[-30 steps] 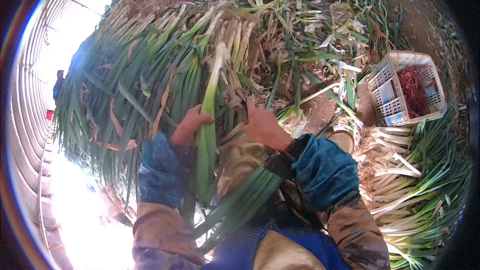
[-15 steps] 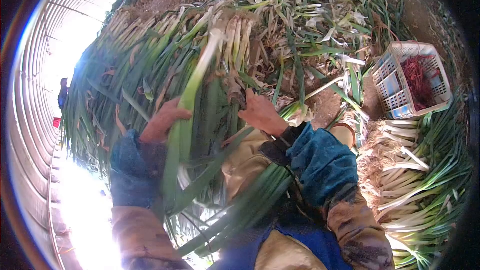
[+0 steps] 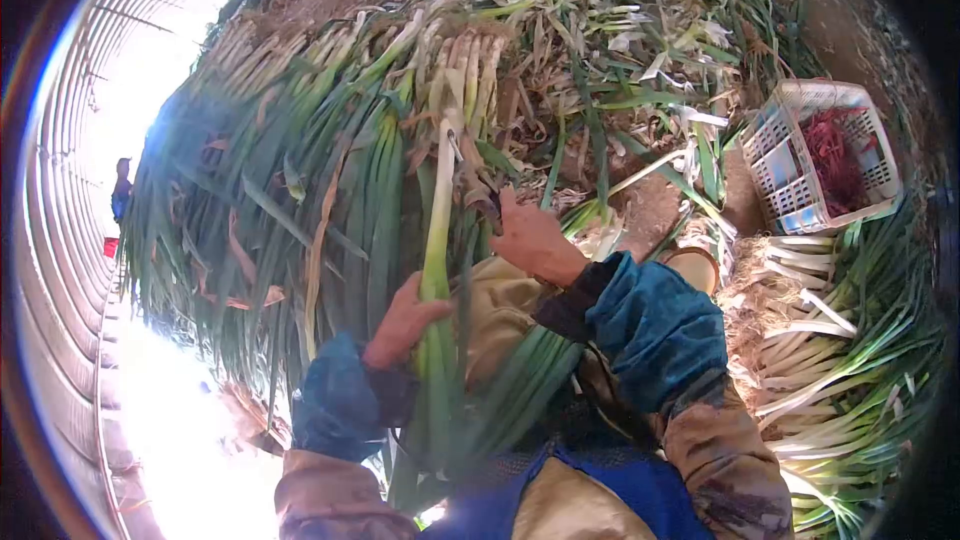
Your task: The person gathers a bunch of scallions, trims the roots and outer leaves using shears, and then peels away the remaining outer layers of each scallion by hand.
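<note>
Scanning for lettering now, and nothing can be read! The white plastic crate (image 3: 850, 216) has blue patches (image 3: 784, 168) on its side, but I can't make out a word or number there, nor on the blue sleeves (image 3: 655, 325) left of the crate.

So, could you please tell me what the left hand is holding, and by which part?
The left hand holds a leek-like stalk by its green part, next to the paler shaft.

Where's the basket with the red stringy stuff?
In the head view, the basket sits toward the upper right, just above the row of leeks with white stalks.
</note>
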Available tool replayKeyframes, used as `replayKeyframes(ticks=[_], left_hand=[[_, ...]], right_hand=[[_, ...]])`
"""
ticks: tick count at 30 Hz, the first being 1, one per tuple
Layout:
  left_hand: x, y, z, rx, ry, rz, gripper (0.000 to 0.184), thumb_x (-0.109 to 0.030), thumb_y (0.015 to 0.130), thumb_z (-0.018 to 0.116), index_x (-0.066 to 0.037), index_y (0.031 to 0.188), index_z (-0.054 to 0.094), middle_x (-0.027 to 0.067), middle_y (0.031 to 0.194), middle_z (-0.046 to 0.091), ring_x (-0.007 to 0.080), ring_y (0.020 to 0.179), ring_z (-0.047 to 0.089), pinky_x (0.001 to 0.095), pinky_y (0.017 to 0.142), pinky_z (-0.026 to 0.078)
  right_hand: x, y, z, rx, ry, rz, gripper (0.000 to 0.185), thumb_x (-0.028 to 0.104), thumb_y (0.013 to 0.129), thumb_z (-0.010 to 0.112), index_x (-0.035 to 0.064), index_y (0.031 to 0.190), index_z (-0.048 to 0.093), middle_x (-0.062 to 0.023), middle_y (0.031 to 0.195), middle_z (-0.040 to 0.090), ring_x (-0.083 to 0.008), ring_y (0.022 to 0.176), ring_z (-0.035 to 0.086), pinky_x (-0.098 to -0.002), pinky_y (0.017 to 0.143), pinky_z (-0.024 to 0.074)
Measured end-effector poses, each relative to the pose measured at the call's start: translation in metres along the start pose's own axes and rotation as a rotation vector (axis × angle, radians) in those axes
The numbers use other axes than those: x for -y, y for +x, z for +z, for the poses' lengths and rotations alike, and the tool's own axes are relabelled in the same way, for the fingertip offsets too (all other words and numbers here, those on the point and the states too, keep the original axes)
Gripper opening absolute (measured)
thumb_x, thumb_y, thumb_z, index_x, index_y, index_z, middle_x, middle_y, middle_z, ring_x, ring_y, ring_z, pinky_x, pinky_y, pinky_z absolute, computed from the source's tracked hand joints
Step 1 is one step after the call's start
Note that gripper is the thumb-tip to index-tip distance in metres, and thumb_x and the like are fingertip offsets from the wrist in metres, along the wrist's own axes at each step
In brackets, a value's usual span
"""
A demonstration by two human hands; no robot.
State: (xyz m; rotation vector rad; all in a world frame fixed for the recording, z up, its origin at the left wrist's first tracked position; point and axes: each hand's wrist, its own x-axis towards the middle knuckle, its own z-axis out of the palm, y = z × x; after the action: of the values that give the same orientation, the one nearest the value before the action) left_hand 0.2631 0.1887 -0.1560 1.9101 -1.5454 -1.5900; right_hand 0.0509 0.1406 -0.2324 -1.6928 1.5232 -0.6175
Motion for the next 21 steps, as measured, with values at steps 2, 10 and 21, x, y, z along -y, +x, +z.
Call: replayKeyframes(ticks=[2,10,21], left_hand=[[0.0,-0.001,0.002,0.037,-0.023,-0.003,0.05,-0.015,0.073,0.062,0.002,0.117,0.044,0.0093,0.092,0.057,0.0156,0.078,0.056,0.0287,0.068,0.047],[-0.007,0.035,-0.015,0.126,0.774,0.016,0.053,-0.03,0.077,0.065,0.0,0.116,0.047,0.0192,0.1,0.056,0.0296,0.091,0.056,0.0349,0.08,0.045],[-0.1,0.207,-0.107,-0.619,1.241,0.113,0.05,-0.028,0.067,0.072,0.0,0.1,0.047,0.0225,0.091,0.062,0.0365,0.089,0.061,0.0448,0.075,0.049]], right_hand=[[-0.001,0.001,0.002,-0.016,0.007,0.033,0.046,0.021,0.073,0.058,-0.0036,0.105,0.037,-0.0258,0.08,0.06,-0.0428,0.077,0.059,-0.048,0.069,0.0479],[0.005,0.0,0.002,0.036,0.091,-0.012,0.048,0.023,0.071,0.06,-0.0041,0.104,0.038,-0.0269,0.076,0.059,-0.0439,0.075,0.059,-0.0491,0.069,0.0464],[-0.002,0.012,-0.013,-0.004,0.166,0.0,0.056,0.023,0.072,0.061,-0.0051,0.114,0.037,-0.0288,0.077,0.057,-0.0449,0.075,0.056,-0.047,0.066,0.0447]])
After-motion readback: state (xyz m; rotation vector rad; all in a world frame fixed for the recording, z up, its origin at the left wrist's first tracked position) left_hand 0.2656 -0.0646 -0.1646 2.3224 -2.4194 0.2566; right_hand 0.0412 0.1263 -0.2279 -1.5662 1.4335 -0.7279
